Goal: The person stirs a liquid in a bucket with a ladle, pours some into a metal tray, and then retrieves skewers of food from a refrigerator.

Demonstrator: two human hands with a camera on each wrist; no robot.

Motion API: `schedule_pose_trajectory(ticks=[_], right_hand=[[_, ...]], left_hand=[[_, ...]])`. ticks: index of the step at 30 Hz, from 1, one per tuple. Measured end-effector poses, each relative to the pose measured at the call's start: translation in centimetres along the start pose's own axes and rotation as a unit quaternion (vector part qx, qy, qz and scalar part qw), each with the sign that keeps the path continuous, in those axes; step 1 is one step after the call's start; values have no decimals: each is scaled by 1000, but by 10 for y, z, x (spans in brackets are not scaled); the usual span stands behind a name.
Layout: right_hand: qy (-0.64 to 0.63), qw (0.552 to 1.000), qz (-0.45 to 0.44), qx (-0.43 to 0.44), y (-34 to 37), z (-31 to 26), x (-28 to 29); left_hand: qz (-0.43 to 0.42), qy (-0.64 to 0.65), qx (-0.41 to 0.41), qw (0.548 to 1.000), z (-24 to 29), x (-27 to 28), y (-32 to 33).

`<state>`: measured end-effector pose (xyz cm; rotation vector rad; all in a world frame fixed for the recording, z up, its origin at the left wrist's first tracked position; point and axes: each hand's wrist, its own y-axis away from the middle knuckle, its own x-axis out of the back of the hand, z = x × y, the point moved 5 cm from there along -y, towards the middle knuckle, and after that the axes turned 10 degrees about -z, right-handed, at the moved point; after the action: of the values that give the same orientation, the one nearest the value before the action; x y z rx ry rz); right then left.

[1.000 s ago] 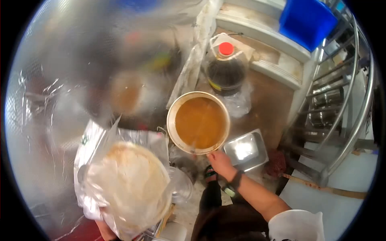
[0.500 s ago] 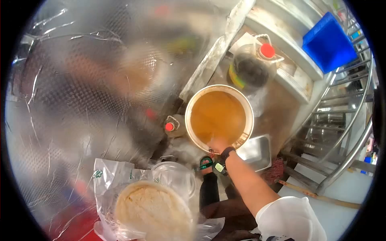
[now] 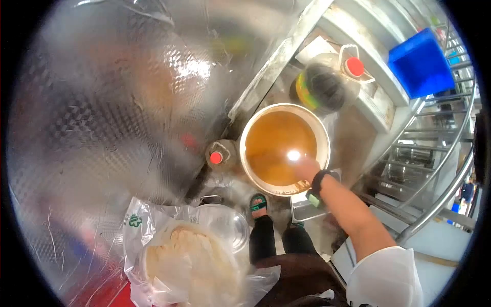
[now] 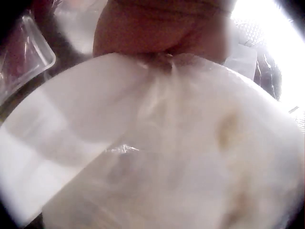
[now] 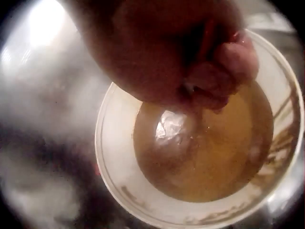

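A white bucket (image 3: pixel 322 146) of orange-brown liquid (image 3: pixel 273 138) stands upright. My right hand (image 3: pixel 306 168) reaches over its near right side, just above or touching the liquid. Its fingers look curled in the right wrist view (image 5: pixel 209 71); what they hold, if anything, I cannot tell. At lower left is a round pale, beige-stained container (image 3: pixel 192 261) with clear plastic (image 3: pixel 140 225) around it. My left hand (image 4: pixel 162 28) grips the plastic-covered edge (image 4: pixel 164 71), where folds gather; the head view hides this hand.
A large red-capped jug (image 3: pixel 327 84) stands beyond the bucket, a smaller one (image 3: pixel 221 153) left of it. Behind are steps (image 3: pixel 378 102) and a blue crate (image 3: pixel 422 64). Metal racks (image 3: pixel 434 148) line the right. A metal tray (image 3: pixel 307 209) lies by the bucket; crinkled foil-like sheeting (image 3: pixel 102 128) fills the left.
My right hand has moved from the bucket's near rim to over the liquid. The head view has shifted, uncovering the small jug. The plastic-covered container sits lower in view.
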<state>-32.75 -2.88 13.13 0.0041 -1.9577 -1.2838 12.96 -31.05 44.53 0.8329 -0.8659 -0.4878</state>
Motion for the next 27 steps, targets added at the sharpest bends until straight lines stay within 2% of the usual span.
schedule_pose_trajectory(ticks=[1, 6, 10, 12, 16, 18, 19, 22, 23, 24, 25, 27], right_hand=[[-40, 997, -12, -72, 9, 0, 11], [27, 992, -75, -98, -6, -8, 18], [75, 989, -108, -72, -46, -18, -3], [11, 993, -78, -82, -60, -15, -15], [-34, 996, -43, -73, -74, -12, -38], [65, 995, -74, 18, -87, -16, -44], [67, 995, -74, 18, -95, -9, -53], [-4, 999, -48, 12, -114, 20, -88], [-279, 959, -35, -39, -117, 36, -106], [-531, 843, -17, -84, -119, 47, -116], [-531, 843, -12, -82, -115, 42, -105], [-602, 794, -15, -82, -99, 28, -93]], left_hand=[[-3, 4, 5, 1000, -2, 0, -3], [-14, 18, 22, 999, -5, -4, -11], [-18, 24, 34, 999, -9, -9, -22], [-17, 26, 42, 999, -13, -11, -25], [-18, 30, 56, 998, -16, -15, -33], [-19, 35, 59, 997, -19, -17, -36], [-19, 37, 62, 997, -20, -18, -38], [-24, 40, 69, 996, -21, -23, -40], [-25, 41, 68, 997, -20, -24, -41], [-26, 42, 67, 997, -21, -25, -42], [-26, 45, 67, 996, -20, -27, -44], [-27, 46, 67, 996, -18, -31, -43]])
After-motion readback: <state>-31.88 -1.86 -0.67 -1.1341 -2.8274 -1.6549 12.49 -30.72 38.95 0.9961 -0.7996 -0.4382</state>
